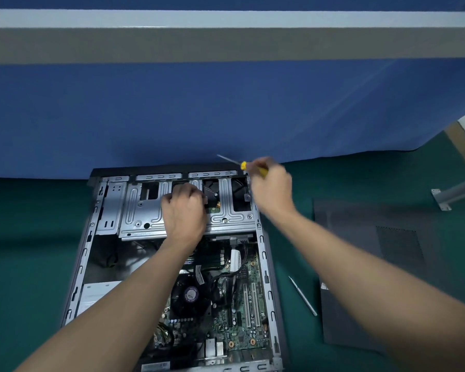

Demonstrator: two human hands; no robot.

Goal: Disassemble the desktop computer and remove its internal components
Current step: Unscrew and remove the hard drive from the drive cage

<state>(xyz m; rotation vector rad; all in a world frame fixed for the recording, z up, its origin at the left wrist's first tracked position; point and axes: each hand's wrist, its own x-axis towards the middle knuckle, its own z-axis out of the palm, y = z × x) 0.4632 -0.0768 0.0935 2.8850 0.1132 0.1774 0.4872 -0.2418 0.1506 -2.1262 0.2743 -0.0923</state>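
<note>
As right hand [273, 186] holds screwdriver [243, 165], case [265, 253] holds mobo [242, 326], drive cage [142, 208].

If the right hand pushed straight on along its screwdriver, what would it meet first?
Probably the blue partition behind the computer case; the screwdriver tip aims up-left at it, depth unclear.

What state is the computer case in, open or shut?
Open: the computer case exposes its motherboard; a dark panel lies beside it.
</note>
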